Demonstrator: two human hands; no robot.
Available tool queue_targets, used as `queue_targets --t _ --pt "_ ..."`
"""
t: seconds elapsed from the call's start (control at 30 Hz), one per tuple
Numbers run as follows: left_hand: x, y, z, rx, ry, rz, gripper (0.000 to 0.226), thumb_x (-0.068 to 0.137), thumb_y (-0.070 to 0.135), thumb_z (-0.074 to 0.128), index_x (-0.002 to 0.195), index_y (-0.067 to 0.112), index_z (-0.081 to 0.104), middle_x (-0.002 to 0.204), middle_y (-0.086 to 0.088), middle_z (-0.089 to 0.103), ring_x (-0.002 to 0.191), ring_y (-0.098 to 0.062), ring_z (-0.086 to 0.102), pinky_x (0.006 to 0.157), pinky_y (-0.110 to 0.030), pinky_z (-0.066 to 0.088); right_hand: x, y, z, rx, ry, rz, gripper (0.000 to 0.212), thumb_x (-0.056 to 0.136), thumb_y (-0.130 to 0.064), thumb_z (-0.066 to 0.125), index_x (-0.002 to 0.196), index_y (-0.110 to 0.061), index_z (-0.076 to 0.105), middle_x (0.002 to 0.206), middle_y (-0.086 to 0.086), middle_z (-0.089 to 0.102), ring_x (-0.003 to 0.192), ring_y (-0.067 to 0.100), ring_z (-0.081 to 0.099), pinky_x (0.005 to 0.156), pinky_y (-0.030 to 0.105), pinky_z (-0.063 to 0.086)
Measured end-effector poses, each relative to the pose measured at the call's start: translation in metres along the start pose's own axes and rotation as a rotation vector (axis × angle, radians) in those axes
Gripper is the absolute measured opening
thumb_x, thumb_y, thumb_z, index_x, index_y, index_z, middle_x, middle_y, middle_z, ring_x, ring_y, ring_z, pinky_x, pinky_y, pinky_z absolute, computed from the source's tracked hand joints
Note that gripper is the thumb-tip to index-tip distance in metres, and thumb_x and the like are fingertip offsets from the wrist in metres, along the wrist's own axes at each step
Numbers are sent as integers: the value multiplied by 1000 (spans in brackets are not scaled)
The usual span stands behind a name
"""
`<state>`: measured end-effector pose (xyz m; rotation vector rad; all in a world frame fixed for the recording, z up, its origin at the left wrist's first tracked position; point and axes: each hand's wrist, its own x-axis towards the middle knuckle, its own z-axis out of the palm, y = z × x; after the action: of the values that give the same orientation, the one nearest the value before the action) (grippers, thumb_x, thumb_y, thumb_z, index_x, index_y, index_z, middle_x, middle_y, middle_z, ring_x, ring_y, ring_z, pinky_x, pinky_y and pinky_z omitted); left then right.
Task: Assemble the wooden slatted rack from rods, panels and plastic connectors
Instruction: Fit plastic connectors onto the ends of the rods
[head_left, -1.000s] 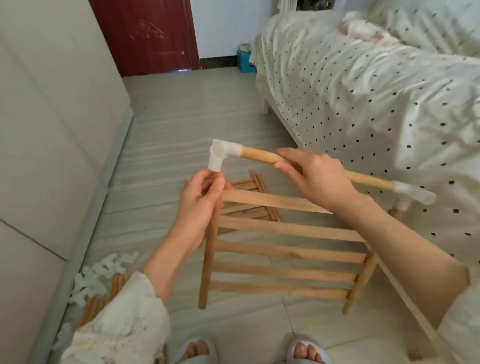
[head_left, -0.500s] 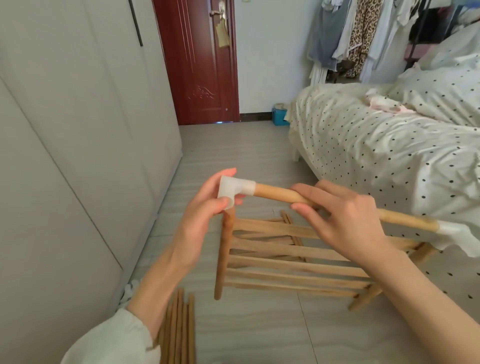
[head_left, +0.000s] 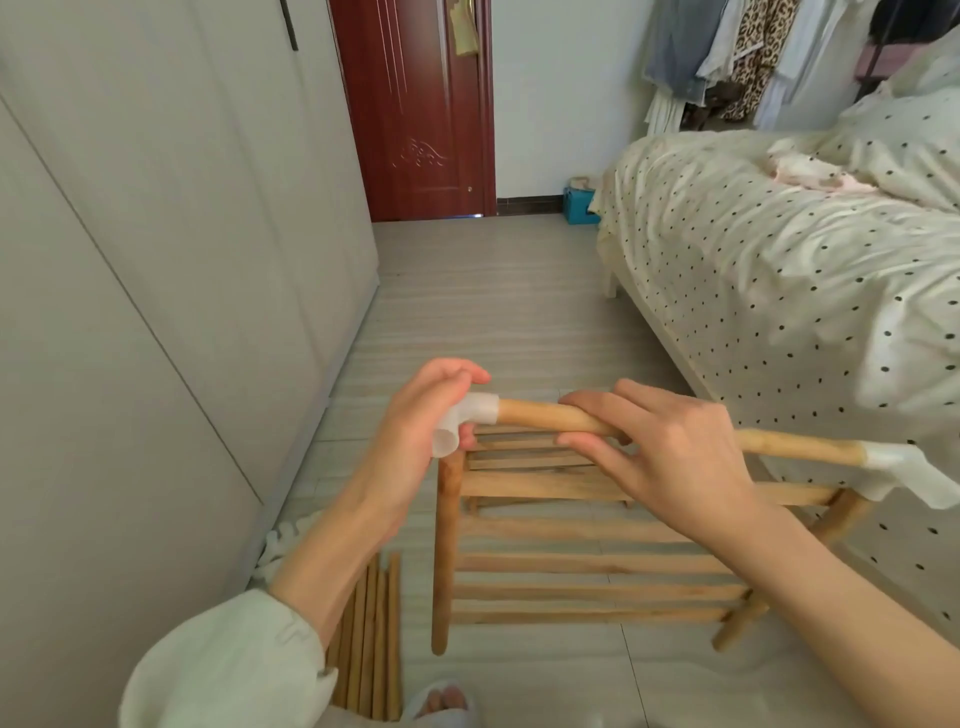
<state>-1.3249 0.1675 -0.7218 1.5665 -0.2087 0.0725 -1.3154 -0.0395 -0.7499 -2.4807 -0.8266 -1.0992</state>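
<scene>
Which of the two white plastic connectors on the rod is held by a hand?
The connector at the rod's left end: the left hand grips it. The right-end connector is untouched.

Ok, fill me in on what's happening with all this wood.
A person is assembling a slatted rack. The left hand grips a white plastic connector over the slatted panel's upright post, while the right hand holds the rod plugged into it. Spare rods lie on the floor.

Pale round wooden rod (head_left: 550, 418), matt, smooth; translucent white plastic elbow connector (head_left: 467, 418), satiny. Light wooden slatted panel (head_left: 582, 561), unvarnished. Grey floor tiles (head_left: 493, 312), faint sheen.
</scene>
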Motion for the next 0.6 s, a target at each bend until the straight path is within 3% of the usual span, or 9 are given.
queue_targets --t 0.07,0.2,0.33,0.4,0.6 --pt "-1 -7 4 -8 9 -28 21 72 28 43 82 14 56 57 12 51 51 -5 44 57 -18 40 -4 2 3 -6 -33 -8 40 91 -54 45 92 -23 71 62 -8 57 43 15 50 36 22 35" --pt "1 -17 4 -5 -23 -178 11 78 22 48 78 13 55 52 3 47 50 -11 42 54 -25 35 -10 5 11 -31 -117 -24 48 92 -56 36 90 -21 69 60 -5 59 42 23 55 33 24 35" --pt "4 -21 -2 -31 55 -359 30 92 22 46 66 11 57 54 0 51 47 -11 44 49 -23 36 -14 -3 17 -45 -180 -88 54 96 -54 26 86 -20 67 56 -6 57 36 23 49 35 21 25" --pt "5 -24 -1 -123 66 -374 31 92 24 46 65 10 55 54 0 47 46 -8 44 50 -23 34 -19 -7 18 -2 -216 -120 54 96 -54 25 88 -20 66 55 -6 57 37 24 50 37 20 26" --pt "-12 -36 8 -184 -124 -329 30 94 20 38 77 9 59 57 1 36 50 -8 37 43 -17 34 -33 -10 9 6 -285 -144 53 96 -51 29 84 -16 67 45 -5 48 31 25 42 37 19 22"
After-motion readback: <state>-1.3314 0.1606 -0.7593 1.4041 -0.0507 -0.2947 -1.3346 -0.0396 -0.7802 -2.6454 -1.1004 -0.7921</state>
